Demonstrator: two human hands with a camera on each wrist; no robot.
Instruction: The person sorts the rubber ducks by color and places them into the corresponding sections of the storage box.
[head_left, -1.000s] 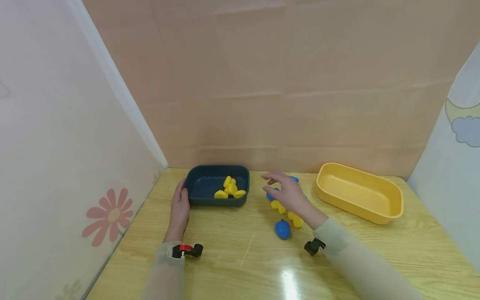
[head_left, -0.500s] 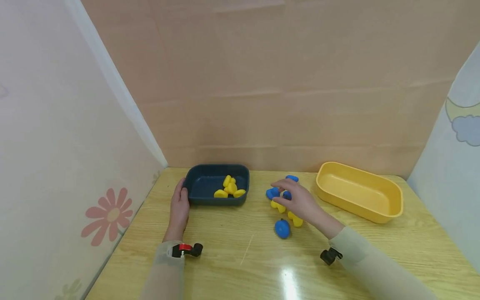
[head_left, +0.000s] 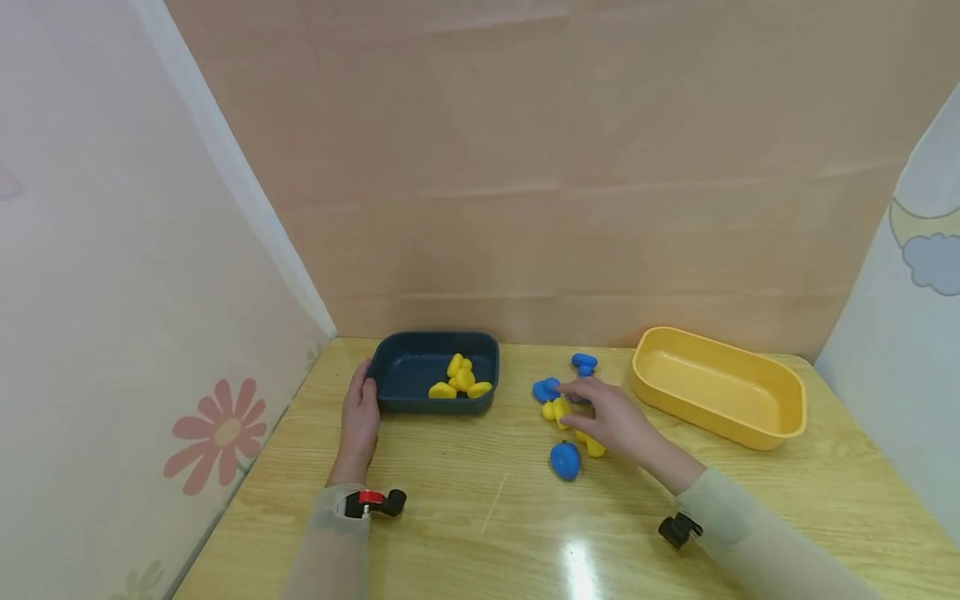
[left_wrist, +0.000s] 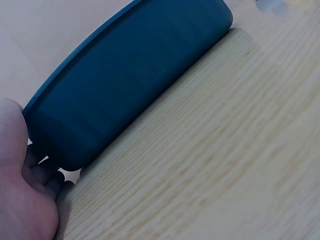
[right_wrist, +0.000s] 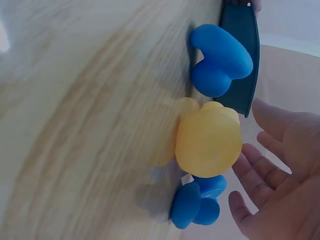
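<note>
A wood-grain table meets a brown backdrop. Your left forearm points forward, its hand gripping the left end of the dark tray. Your right arm slants inward, its hand holding thumb and fingers apart beside a yellow toy, which lies near a blue toy; whether they touch it, you cannot tell.

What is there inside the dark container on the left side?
In the dark container, yellow pieces lie toward the right. Its near wall hides the closest strip of floor from view.
</note>
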